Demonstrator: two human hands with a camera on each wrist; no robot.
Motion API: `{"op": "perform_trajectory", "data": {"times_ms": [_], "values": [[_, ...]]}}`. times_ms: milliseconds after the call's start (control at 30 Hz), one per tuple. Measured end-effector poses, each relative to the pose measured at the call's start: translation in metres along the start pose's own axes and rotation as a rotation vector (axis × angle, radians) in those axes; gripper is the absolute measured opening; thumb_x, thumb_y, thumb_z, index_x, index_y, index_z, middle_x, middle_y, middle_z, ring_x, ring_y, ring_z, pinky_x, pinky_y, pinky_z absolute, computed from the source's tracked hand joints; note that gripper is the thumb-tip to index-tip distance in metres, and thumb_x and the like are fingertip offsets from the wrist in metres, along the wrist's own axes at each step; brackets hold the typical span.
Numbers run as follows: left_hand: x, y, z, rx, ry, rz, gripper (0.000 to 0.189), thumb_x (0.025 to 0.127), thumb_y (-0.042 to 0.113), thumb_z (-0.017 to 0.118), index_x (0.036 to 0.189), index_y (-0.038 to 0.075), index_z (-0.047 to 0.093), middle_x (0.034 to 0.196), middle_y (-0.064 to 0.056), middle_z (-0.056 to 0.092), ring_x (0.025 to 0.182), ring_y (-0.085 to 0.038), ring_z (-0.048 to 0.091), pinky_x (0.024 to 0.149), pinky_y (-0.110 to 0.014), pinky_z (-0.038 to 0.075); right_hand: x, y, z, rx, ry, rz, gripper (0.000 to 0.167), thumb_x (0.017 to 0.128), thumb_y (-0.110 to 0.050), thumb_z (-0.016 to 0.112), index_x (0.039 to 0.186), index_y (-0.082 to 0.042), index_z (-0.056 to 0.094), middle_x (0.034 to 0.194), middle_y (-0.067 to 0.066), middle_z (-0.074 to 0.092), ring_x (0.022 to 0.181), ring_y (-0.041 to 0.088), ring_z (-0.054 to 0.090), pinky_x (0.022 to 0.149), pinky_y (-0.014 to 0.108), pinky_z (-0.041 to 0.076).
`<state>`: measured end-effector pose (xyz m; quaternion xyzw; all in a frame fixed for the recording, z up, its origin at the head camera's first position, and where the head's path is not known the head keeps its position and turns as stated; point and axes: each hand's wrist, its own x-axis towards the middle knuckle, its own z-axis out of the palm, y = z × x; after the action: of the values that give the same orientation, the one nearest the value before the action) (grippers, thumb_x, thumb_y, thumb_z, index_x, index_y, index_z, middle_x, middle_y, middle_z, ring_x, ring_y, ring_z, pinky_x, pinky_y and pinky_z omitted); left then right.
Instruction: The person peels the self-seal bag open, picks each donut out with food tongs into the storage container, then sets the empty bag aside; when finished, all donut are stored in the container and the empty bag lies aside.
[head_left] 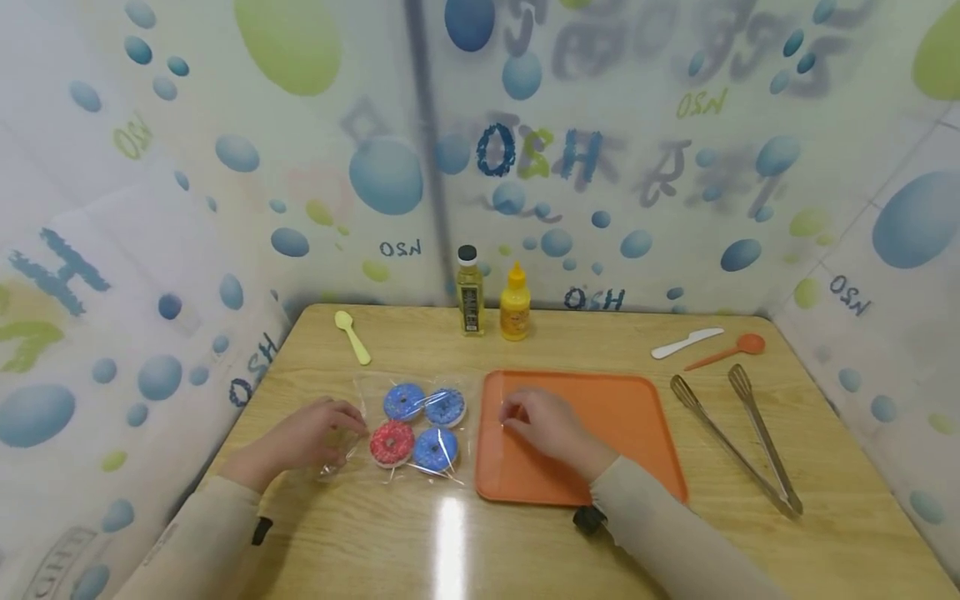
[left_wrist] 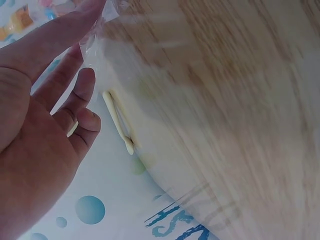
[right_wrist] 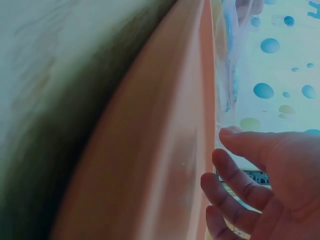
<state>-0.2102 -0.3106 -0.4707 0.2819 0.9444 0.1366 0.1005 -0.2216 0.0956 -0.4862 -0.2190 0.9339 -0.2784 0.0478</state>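
Observation:
A clear plastic bag [head_left: 457, 475] lies flat on the table, its right edge lapping over the orange tray [head_left: 637, 442]. Inside it are three blue donuts [head_left: 436, 451] and one red donut [head_left: 392, 443]. My left hand [head_left: 318, 433] pinches the bag's crumpled left end; in the left wrist view the film bunches at the fingertips of that hand [left_wrist: 47, 105]. Over the tray's left part, my right hand [head_left: 551, 425] holds the bag's right edge between thumb and curled fingers. The right wrist view shows film reaching the thumb of this hand [right_wrist: 265, 185]; the exact contact is hard to see.
A pale yellow spoon [head_left: 352, 337] lies at back left. An oil bottle [head_left: 470, 292] and a yellow squeeze bottle [head_left: 515, 304] stand at the back. To the right lie metal tongs [head_left: 765, 442], a white knife [head_left: 686, 342] and an orange spoon [head_left: 727, 351]. Patterned walls enclose the table.

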Motion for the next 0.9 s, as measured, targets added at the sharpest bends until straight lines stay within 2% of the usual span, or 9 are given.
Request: {"op": "perform_trajectory", "data": {"times_ms": [200, 367, 533, 600, 767, 900], "values": [[0.0, 0.003, 0.001, -0.017, 0.006, -0.014, 0.04, 0.077, 0.009, 0.089, 0.115, 0.02, 0.079, 0.123, -0.001, 0.071, 0.114, -0.027, 0.059, 0.1, -0.052, 0.052, -0.004, 0.004, 0.0, -0.015, -0.002, 0.002, 0.01, 0.095, -0.018, 0.076, 0.089, -0.024, 0.069, 0.087, -0.01, 0.063, 0.08, 0.01, 0.055, 0.075, 0.03, 0.05], [0.001, 0.005, 0.001, -0.012, 0.034, 0.025, 0.04, 0.079, 0.014, 0.089, 0.116, 0.022, 0.078, 0.125, 0.0, 0.072, 0.112, -0.025, 0.059, 0.097, -0.049, 0.053, -0.009, 0.01, -0.004, -0.019, 0.029, 0.008, 0.012, 0.093, -0.015, 0.077, 0.09, -0.021, 0.068, 0.088, -0.007, 0.063, 0.081, 0.012, 0.056, 0.076, 0.032, 0.051], [0.001, 0.003, 0.0, -0.026, 0.033, 0.02, 0.037, 0.082, 0.018, 0.087, 0.118, 0.022, 0.077, 0.125, 0.001, 0.071, 0.111, -0.022, 0.059, 0.095, -0.047, 0.054, -0.011, 0.004, -0.013, -0.033, 0.073, 0.066, 0.009, 0.094, -0.019, 0.076, 0.099, -0.022, 0.069, 0.101, -0.005, 0.068, 0.084, 0.012, 0.058, 0.078, 0.033, 0.053], [0.002, 0.004, -0.002, -0.054, 0.049, 0.019, 0.034, 0.084, 0.018, 0.085, 0.118, 0.021, 0.077, 0.123, 0.001, 0.072, 0.11, -0.022, 0.061, 0.093, -0.047, 0.055, -0.01, -0.003, -0.015, -0.037, 0.076, 0.059, 0.008, 0.095, -0.023, 0.075, 0.103, -0.023, 0.071, 0.107, -0.006, 0.069, 0.086, 0.012, 0.059, 0.079, 0.033, 0.054], [0.012, 0.016, -0.005, -0.107, 0.124, 0.004, 0.028, 0.089, 0.019, 0.081, 0.117, 0.019, 0.077, 0.117, 0.002, 0.072, 0.1, -0.019, 0.064, 0.082, -0.037, 0.055, -0.007, -0.019, -0.01, -0.059, 0.066, -0.033, 0.013, 0.094, -0.031, 0.076, 0.104, -0.023, 0.076, 0.11, -0.004, 0.072, 0.101, 0.018, 0.065, 0.09, 0.039, 0.056], [0.025, 0.032, -0.006, -0.092, 0.161, -0.003, 0.027, 0.09, 0.022, 0.081, 0.117, 0.02, 0.077, 0.115, 0.002, 0.072, 0.092, -0.015, 0.061, 0.076, -0.029, 0.052, -0.005, -0.025, 0.0, -0.061, 0.04, -0.046, 0.021, 0.091, -0.03, 0.08, 0.108, -0.018, 0.077, 0.115, 0.0, 0.072, 0.111, 0.022, 0.065, 0.099, 0.043, 0.055]]}}
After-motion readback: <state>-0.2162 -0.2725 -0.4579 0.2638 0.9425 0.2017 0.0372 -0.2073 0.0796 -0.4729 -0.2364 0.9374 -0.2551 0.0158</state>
